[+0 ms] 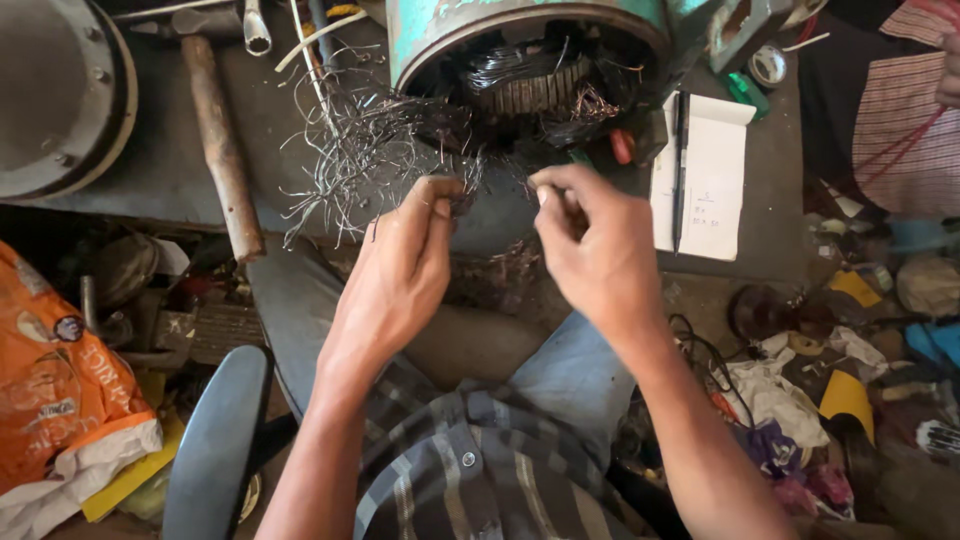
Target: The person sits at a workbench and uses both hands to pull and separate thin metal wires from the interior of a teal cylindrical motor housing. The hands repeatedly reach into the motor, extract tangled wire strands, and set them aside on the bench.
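Left hand pinching dark burnt winding wires, bundle fanning out just above its fingers. Right hand fingertips pressed together, what's between them hidden. Green motor housing just beyond both.

A dark grey, grimy metal workbench carries a teal-painted motor housing spilling dark tangled winding wires, a wooden-handled hammer, a round grey metal end cover, and a white paper notepad with a black pen on top.
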